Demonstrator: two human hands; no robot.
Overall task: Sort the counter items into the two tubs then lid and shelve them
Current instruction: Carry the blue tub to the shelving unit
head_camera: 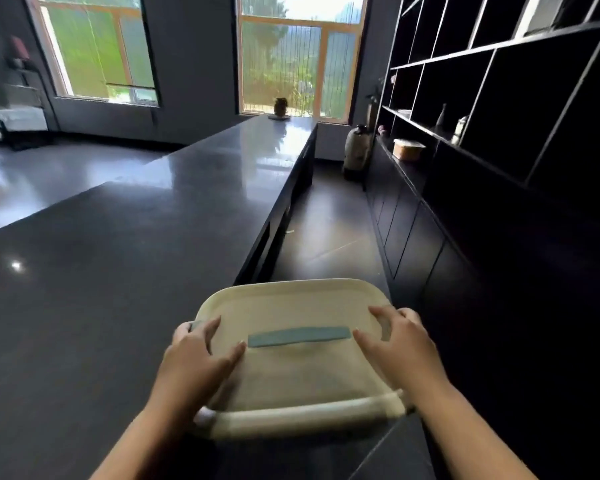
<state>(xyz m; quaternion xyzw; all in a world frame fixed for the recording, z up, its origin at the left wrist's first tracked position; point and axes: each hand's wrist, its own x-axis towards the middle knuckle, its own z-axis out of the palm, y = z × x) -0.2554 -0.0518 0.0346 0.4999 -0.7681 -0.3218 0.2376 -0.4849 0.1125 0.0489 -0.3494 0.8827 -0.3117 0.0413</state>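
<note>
A cream tub (pixel 291 379) with its lid on and a blue-grey handle strip (pixel 298 337) across the top is carried low in the middle, past the counter's near right corner. My left hand (pixel 194 358) grips its left side, thumb lying on the lid. My right hand (pixel 399 344) grips the right side, fingers curled over the rim. What is inside the tub is hidden by the lid. A second tub (pixel 408 148) with a pale lid stands on the lower ledge of the dark shelf unit (pixel 499 98) at the right.
The long dark counter (pixel 118 237) stretches ahead on the left, with a small brown object (pixel 280 107) at its far end. A narrow aisle runs between counter and shelves. A large jar (pixel 356 150) stands on the floor at the aisle's end.
</note>
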